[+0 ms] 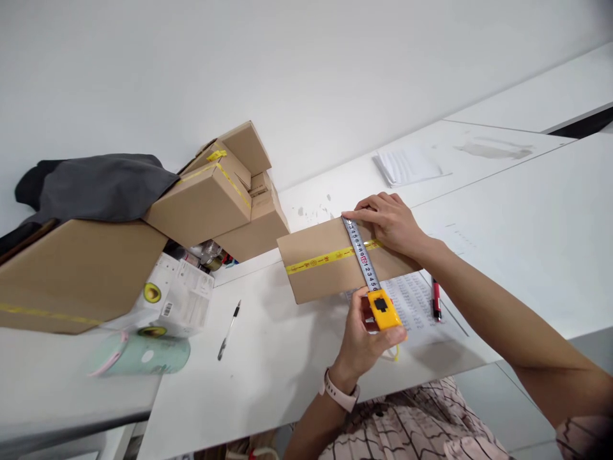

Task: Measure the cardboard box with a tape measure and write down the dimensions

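A yellow tape measure [383, 309] is in my left hand [359, 342], fingers closed around its case at the near side of a cardboard box [311, 281]. From the case, the silver blade [360, 250] runs across the box's top face and over its yellow printed tape strip [330, 257]. My right hand [390, 223] rests on the box's right part. One of its digits presses the blade's end at the far edge; the other fingers are bent and partly hidden. Under the box's near right side lies a printed sheet [407, 303].
A red marker [436, 300] lies right of the box, a pen [230, 329] left of it. Further left are stacked cartons [205, 204], a dark cloth [105, 185], a white avocado-print box [177, 294] and a mint bottle [153, 354]. Folded papers [407, 166] lie near the wall.
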`<state>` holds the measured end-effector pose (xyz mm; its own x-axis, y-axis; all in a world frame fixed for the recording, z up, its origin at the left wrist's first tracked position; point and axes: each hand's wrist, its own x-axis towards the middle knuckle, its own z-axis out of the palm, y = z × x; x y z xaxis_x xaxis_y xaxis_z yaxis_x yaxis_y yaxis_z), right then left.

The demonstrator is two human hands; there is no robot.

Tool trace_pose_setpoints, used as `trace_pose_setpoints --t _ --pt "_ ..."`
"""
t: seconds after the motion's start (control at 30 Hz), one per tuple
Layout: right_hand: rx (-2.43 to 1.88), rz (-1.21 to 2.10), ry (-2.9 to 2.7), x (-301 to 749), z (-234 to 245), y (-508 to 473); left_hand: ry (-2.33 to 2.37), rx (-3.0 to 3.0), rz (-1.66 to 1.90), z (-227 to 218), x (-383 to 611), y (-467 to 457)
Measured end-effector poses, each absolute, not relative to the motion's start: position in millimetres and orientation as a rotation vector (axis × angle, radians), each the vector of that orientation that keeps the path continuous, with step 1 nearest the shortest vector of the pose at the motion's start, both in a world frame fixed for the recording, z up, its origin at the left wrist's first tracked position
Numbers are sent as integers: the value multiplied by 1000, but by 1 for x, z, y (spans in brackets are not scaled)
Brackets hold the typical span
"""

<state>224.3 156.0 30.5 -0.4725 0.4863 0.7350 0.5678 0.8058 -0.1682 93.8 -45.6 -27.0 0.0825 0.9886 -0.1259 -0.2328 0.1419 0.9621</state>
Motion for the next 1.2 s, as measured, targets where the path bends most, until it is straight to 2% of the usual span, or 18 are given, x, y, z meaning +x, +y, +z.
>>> trace_pose_setpoints --t 1.2 --pt "-823 -114 -2148 228 31 141 1019 946 1139 -27 90 -62"
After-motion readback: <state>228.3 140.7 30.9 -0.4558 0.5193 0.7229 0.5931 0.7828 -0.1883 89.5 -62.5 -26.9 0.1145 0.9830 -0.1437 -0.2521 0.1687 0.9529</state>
